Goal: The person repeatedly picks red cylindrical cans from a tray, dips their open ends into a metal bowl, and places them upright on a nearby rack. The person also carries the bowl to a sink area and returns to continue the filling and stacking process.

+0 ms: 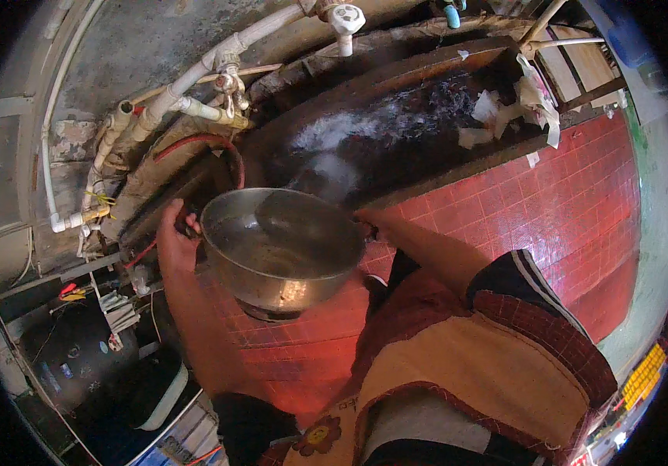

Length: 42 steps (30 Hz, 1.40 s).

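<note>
A large metal pot (pixel 287 291) hangs in front of me over the red floor, held between my two hands. My left hand (pixel 177 237) is closed on the handle at its left side. At the opposite side my right hand (pixel 377 224) is closed too, its grip partly hidden behind the pot's rim. The pot tips slightly away from me, and its inside looks wet. White foamy water (pixel 349 128) runs along the dark trough (pixel 419 186) just beyond the far rim.
White pipes with a tap (pixel 346 19) run along the wall at the far left. A red hose (pixel 233 155) curves beside the pot. Torn pale scraps (pixel 485 109) lie at the trough's right end. Red tiles (pixel 520 202) cover the floor, and a black container (pixel 78 353) stands lower left.
</note>
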Each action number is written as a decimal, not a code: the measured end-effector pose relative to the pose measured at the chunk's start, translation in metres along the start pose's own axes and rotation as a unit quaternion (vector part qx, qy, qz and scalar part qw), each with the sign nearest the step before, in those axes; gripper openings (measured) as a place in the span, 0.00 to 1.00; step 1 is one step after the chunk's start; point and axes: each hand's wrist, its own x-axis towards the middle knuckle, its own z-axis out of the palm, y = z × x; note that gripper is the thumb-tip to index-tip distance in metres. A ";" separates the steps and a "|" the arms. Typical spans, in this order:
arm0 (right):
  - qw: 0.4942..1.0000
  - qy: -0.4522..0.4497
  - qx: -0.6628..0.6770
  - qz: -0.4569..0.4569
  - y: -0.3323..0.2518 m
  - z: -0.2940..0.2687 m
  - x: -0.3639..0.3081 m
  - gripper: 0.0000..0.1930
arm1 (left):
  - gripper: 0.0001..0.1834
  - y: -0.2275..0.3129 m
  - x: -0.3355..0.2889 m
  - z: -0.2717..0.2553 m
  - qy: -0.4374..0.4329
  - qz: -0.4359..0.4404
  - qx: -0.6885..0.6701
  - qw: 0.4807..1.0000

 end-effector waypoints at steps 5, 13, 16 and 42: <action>0.996 0.057 0.062 0.015 -0.002 0.024 -0.009 0.06 | 0.10 0.031 0.037 0.034 -0.043 -0.006 0.020 0.999; 0.989 -0.047 0.129 0.052 0.008 0.069 -0.011 0.05 | 0.14 0.079 0.057 0.096 -0.095 0.011 0.128 0.987; 0.992 -0.053 0.106 0.040 0.019 0.079 0.001 0.07 | 0.16 0.096 0.052 0.106 -0.126 -0.008 0.173 0.977; 0.901 -0.320 -0.256 0.141 0.281 0.344 -0.039 0.04 | 0.12 -0.387 -0.460 -0.425 0.518 0.121 -0.345 0.774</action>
